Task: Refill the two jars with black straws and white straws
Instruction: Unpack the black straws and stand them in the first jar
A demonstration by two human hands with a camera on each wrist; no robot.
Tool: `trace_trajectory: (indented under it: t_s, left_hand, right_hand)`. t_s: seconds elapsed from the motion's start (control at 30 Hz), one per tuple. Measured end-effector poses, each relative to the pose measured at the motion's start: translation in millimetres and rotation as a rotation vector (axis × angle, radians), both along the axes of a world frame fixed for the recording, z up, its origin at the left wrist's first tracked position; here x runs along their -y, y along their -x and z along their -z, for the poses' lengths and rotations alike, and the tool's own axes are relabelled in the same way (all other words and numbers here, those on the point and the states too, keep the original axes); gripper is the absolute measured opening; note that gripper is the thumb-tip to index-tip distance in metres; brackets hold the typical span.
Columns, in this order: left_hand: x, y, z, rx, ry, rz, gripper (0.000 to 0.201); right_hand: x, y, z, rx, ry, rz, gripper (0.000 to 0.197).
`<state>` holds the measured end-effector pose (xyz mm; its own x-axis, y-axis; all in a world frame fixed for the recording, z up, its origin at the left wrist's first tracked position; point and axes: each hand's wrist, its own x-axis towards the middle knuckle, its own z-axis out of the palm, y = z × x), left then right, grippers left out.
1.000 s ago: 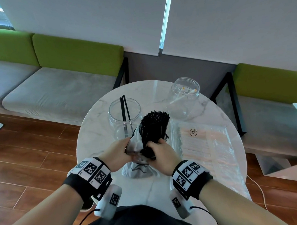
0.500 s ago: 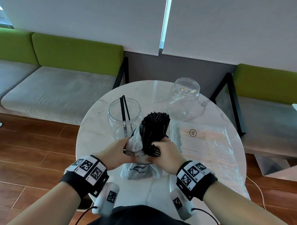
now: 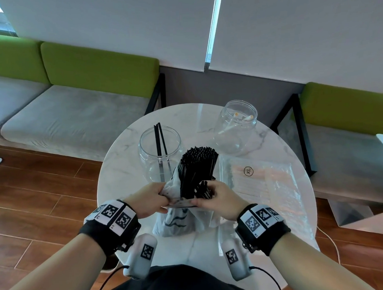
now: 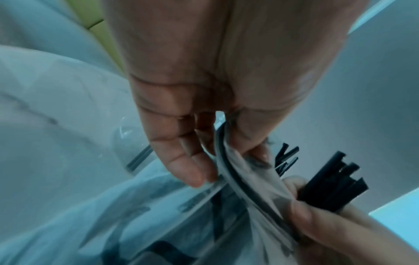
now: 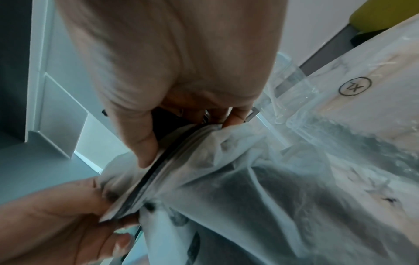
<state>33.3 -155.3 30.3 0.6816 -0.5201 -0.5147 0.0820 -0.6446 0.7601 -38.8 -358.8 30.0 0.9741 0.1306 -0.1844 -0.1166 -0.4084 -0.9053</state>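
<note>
- Black straws (image 3: 197,166) stand as a tight bundle of thin, matte, rigid tubes, poking up out of a soft, frosted plastic bag (image 3: 178,220); the bundle rises just beyond the fingertips of both hands, and its lower end is still inside the bag.
- Left hand (image 3: 148,199) pinches the bag's mouth: in the left wrist view the thumb and fingers (image 4: 188,168) press the film together over a dark strip along the rim, which looks like a zip seal.
- Right hand (image 3: 217,200) pinches the same rim from the other side; its thumb (image 5: 140,143) lies flat on the dark strip, the other fingers curled behind it against the straws.
- Step in hand, as I judge it: peeling the bag open and down off the bundle, so no refilling has begun.
- Next move probably calls for one hand to close round the bundle itself while the other holds the limp bag back, then lifting the straws clear; loose tubes could fan out or spill.
- Just past the left fingers stands a clear, round, wide-mouthed jar (image 3: 160,155) holding only two black straws, the likely target.
- Farther beyond the right fingers, a second clear jar (image 3: 238,127) holds a few white straws (image 3: 229,126).
- Right of the right fingers lies a crinkly transparent pack (image 3: 264,181) marked XL, its pale contents apparently more white straws.
- Everything rests on a round, glossy, marble-patterned bench (image 3: 121,169).
</note>
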Motion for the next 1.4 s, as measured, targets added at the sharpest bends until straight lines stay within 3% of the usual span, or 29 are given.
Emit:
trace_trajectory:
  t_s: [0.13,0.3,0.4,0.5,0.6,0.67,0.73,0.8,0.87,0.97,1.03,1.1,1.17,1.2,1.27,1.4]
  left_hand:
    - [-2,2,5,0.138,0.005,-0.011,0.031]
    - [-8,2,12,0.275,-0.059,0.009,0.042]
    - [-8,4,11,0.288,-0.091,0.035,0.042]
    - [-6,7,9,0.263,-0.109,0.075,0.036]
    - [-6,6,6,0.245,-0.109,0.139,0.034]
    - [-5,5,3,0.219,-0.081,0.189,0.036]
    - [-3,6,-1,0.219,-0.07,0.227,0.04]
    - [-1,8,-4,0.248,-0.077,0.242,0.04]
    - [-2,8,-5,0.267,-0.08,0.235,0.04]
    - [-4,10,-7,0.284,-0.093,0.24,0.04]
    - [-5,11,-12,0.272,-0.092,0.246,0.041]
    - [-5,12,-15,0.293,-0.122,0.272,0.041]
    - [-4,14,-18,0.298,-0.142,0.283,0.039]
    - [-3,14,-18,0.293,-0.141,0.279,0.037]
    - [-2,15,-17,0.247,-0.111,0.274,0.036]
    - [-1,12,4,0.15,0.008,0.137,0.05]
  right_hand:
    - [7,4,-3,-0.014,-0.031,0.164,0.009]
    - [13,5,14,0.424,0.327,0.601,0.018]
    - [18,1,17,0.418,0.301,0.696,0.024]
    - [20,3,21,0.368,0.274,0.685,0.049]
    - [16,13,17,0.527,0.311,0.626,0.074]
    - [11,21,10,0.677,0.446,0.449,0.065]
    - [5,23,6,0.742,0.703,0.211,0.051]
    - [6,18,9,0.756,0.825,0.16,0.033]
    - [14,10,9,0.737,0.785,0.341,0.019]
    - [31,7,8,0.678,0.629,0.584,0.024]
    - [39,11,12,0.533,0.413,0.603,0.051]
    - [39,17,18,0.208,0.103,0.561,0.095]
    - [40,18,29,-0.074,-0.071,0.423,0.128]
    - [39,17,37,-0.16,-0.106,0.333,0.135]
    - [33,10,51,-0.235,-0.172,0.228,0.13]
    - [20,0,63,-0.259,-0.156,0.227,0.106]
